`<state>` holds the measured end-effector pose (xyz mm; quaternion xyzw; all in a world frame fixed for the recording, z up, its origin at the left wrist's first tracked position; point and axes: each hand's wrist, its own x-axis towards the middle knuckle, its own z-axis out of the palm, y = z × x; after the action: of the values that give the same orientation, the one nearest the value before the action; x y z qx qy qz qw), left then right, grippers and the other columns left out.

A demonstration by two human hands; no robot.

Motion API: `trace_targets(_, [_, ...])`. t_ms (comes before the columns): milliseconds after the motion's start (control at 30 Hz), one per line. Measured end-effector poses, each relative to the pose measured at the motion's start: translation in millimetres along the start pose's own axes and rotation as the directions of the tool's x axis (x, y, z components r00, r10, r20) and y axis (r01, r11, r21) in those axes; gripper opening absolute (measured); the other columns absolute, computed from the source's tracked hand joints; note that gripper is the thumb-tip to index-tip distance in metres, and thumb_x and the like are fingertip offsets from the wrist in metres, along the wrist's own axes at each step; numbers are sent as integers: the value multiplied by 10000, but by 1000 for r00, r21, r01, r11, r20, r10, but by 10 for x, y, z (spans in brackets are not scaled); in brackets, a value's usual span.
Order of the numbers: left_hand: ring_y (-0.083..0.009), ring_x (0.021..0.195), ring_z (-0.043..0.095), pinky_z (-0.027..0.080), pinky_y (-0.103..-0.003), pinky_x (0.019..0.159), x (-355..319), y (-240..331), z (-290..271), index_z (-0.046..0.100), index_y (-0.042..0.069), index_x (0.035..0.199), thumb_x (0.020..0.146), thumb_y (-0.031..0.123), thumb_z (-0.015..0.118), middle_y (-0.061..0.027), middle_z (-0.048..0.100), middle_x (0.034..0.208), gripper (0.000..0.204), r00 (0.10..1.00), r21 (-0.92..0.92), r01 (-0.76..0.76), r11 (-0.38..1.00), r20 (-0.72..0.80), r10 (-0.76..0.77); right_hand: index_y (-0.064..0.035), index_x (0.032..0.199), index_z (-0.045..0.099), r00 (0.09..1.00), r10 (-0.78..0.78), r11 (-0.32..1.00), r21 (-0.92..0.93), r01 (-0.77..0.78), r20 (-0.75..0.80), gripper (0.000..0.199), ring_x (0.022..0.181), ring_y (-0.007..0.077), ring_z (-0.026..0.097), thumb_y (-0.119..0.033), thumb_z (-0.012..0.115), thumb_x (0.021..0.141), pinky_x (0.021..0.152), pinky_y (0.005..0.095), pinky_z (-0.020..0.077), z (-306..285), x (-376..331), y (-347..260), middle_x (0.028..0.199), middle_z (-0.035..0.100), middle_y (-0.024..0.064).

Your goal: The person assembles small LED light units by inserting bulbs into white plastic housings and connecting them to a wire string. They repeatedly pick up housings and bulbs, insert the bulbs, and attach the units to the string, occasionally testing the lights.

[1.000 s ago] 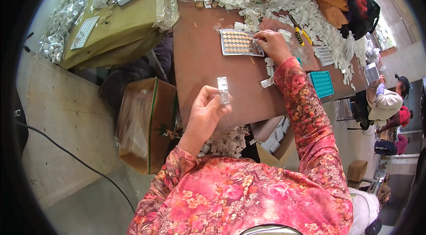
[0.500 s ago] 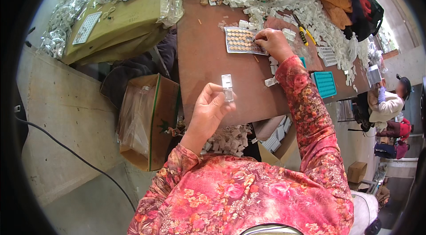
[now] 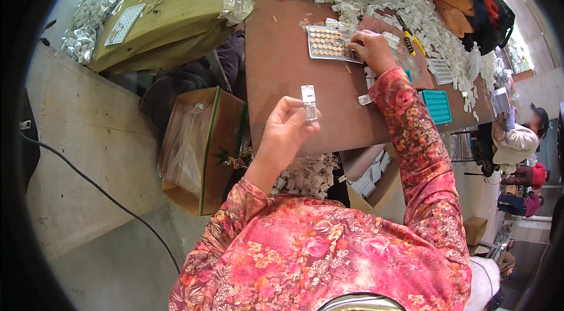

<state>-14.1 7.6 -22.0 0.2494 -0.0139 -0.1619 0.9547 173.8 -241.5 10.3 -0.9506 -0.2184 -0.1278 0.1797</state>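
My left hand [image 3: 289, 129] pinches a small clear-and-white plastic case [image 3: 309, 102] between thumb and fingers, above the near part of the brown tabletop. The case stands upright, with its two halves folded apart. Farther off, my right hand [image 3: 375, 50] reaches to the right end of a shallow tray [image 3: 312, 52] filled with rows of round, copper-coloured discs [image 3: 326, 42]. Its fingertips are pressed together at the discs there. Whatever they may hold is hidden.
Yellow-and-black pliers [image 3: 409, 42] lie beyond my right hand, before a heap of small white plastic parts [image 3: 452, 29]. A teal tray [image 3: 435, 106] sits by my right forearm. Left of the brown table [image 3: 276, 70] stands a cardboard box [image 3: 226, 135] with plastic lining. Other people are at far right.
The whole view has shifted slightly, moving the scene up and to the right. Both hands keep nearly the same places over the table, and the left still grips the plastic case.
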Motion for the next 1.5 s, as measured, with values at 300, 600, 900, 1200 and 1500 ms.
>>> trace_targets(300, [-165,837,610,518,-240,740,4,4,1,494,82,1078,967,127,539,-124,609,1016,129,1000,-8,-15,1000,13,15,-76,900,623,994,-35,988,-154,18,-107,80,810,357,622,-126,607,839,709,441,504,159,-166,-71,918,616,131])
trace_targets(600, [-161,919,599,526,-271,788,16,8,9,489,69,1072,964,119,543,-124,601,1037,131,999,-3,-33,999,-4,33,-8,886,705,940,324,901,337,-273,-104,125,702,155,643,-29,679,765,647,281,498,-253,-167,-494,743,661,76])
trace_targets(900, [-161,966,615,532,-317,818,1,-24,31,504,79,1047,956,82,545,-81,623,1024,100,996,45,-81,996,-22,82,-40,819,637,982,-188,928,333,167,29,70,685,284,630,-35,666,756,592,347,510,-483,-815,-1692,772,601,100])
trace_targets(1200, [-169,864,643,560,-292,760,11,-75,101,496,34,1016,941,44,557,-88,623,993,97,984,98,-166,981,-48,172,-48,891,580,973,-232,970,78,231,1,174,734,275,616,-23,636,729,606,347,517,-402,-974,-1836,785,545,82])
trace_targets(1500, [-133,847,623,532,-271,748,-15,-6,59,507,40,1059,964,109,540,-68,617,988,122,997,134,-52,990,-58,60,-34,950,676,974,-191,924,315,219,-118,204,734,244,653,53,667,766,617,306,522,-454,-894,-1782,846,646,101])
